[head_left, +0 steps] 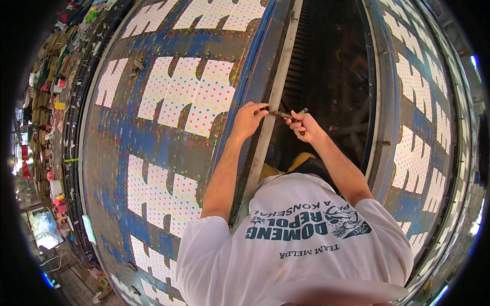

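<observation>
A dark, paint-stained rod-like metal tool (279, 113) lies across the pale metal rail at the edge of the long table on my left. Its exact kind is hard to make out, though it looks like a screw clamp with a crossbar. My left hand (247, 121) reaches over the rail, thumb and fingers pinched at the tool's left end. Over the dark gap, my right hand (304, 126) is closed around its other end, where short bars stick out past the fingers. White polka-dot cut pieces (209, 97) lie flat on the table beside my left hand.
The long, paint-spotted table (168, 140) fills the left side. A second table (385, 143) on the right bears more dotted pieces. I stand in a narrow dark aisle (332, 66) between them. Beyond the left table's far edge, cluttered stacks (48, 122) line the side.
</observation>
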The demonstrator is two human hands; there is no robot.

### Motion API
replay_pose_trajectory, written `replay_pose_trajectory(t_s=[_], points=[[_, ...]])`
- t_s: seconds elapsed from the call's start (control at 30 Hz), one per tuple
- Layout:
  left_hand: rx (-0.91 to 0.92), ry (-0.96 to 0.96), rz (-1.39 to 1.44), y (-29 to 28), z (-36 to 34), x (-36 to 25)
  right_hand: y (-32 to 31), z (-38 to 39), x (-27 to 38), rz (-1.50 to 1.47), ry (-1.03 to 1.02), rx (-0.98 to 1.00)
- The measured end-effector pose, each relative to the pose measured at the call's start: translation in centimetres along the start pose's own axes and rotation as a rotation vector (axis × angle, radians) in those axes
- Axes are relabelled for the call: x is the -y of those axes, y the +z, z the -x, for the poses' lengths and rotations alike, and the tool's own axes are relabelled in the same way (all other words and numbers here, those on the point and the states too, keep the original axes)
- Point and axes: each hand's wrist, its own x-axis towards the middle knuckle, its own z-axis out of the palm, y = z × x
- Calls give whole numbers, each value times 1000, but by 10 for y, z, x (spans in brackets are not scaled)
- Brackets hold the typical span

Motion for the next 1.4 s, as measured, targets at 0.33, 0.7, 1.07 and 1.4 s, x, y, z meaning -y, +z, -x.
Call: replay_pose_trajectory(t_s=[0.33,0.7,1.07,1.4], points=[[-35,-21,165,10,0,-7,-6,0,11,308,-56,50],[-43,-76,87,14,-8,-15,3,9,64,2494,-1743,624],[-235,-126,733,18,5,-8,-47,34,62,2326,-1449,396],[-402,51,2172,21,-38,-17,-66,55,83,1864,-1308,222]])
